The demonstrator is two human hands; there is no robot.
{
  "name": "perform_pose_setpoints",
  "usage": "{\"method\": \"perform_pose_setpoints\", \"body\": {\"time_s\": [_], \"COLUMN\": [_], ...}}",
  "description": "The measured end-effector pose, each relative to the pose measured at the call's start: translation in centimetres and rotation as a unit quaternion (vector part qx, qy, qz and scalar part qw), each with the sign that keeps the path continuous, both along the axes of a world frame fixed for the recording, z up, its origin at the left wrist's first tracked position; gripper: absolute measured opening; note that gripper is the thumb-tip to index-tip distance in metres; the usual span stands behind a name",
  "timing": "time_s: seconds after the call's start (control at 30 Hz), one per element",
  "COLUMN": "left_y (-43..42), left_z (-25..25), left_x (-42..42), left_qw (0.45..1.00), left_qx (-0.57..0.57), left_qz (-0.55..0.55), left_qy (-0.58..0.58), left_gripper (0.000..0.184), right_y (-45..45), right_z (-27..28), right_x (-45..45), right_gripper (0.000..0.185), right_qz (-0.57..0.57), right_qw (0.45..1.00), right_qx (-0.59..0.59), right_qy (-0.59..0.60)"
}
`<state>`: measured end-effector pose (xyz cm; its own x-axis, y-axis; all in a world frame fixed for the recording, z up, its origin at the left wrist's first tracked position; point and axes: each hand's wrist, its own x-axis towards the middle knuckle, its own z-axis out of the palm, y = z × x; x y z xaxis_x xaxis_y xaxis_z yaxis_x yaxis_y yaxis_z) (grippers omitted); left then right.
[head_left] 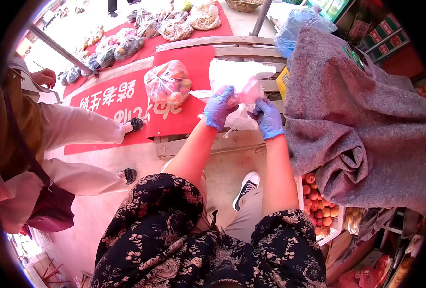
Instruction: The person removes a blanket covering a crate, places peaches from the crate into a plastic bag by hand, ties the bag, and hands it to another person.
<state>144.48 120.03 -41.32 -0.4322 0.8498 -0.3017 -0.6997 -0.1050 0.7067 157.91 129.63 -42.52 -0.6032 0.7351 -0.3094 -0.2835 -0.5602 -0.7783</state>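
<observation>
A thin, pale plastic bag [249, 92] is stretched between my two blue-gloved hands. My left hand [217, 108] pinches its left edge, fingers closed. My right hand [269, 119] has its fingers closed on the right side, with part of the bag hanging below. Right behind them, a white stack that looks like more plastic bags [221, 72] lies on the wooden slatted bench [244, 52]. To the left of my left hand, a tied clear bag of round reddish fruit [168, 82] rests on a red cloth with white characters [114, 103].
Several bagged goods [174, 29] lie farther off on red cloth. On the left stands a person in light trousers [81, 126] with a dark red bag [52, 209]. A grey blanket [335, 103] covers things at right, above a white crate [336, 230] of reddish fruit.
</observation>
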Motion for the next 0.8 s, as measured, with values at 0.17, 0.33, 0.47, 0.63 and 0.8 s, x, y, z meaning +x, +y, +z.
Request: {"method": "perform_pose_setpoints", "body": {"time_s": [0.17,0.33,0.47,0.63,0.8], "left_y": [-0.6,-1.0,-1.7,-2.0,-2.5], "left_z": [-0.5,-2.0,-1.9,-1.8,-1.3], "left_x": [-1.7,-4.2,-5.3,-5.7,-5.7], "left_qw": [0.996,0.975,0.975,0.961,0.941], "left_qx": [-0.002,-0.033,0.02,-0.023,-0.002], "left_qz": [0.09,0.218,0.22,0.271,0.331], "left_qy": [0.028,-0.038,-0.04,-0.048,-0.063], "left_gripper": [0.021,0.014,0.015,0.011,0.013], "right_y": [0.0,2.1,3.6,4.1,4.7], "right_z": [0.8,-0.7,-0.5,-1.9,-3.3], "right_x": [-0.3,1.5,3.1,2.9,2.3], "right_gripper": [0.012,0.011,0.019,0.02,0.021], "right_qz": [-0.084,-0.169,-0.166,-0.203,-0.209], "right_qw": [0.977,0.98,0.983,0.964,0.95], "right_qx": [0.124,0.049,-0.054,-0.138,-0.199], "right_qy": [-0.153,-0.09,0.061,0.097,0.122]}}
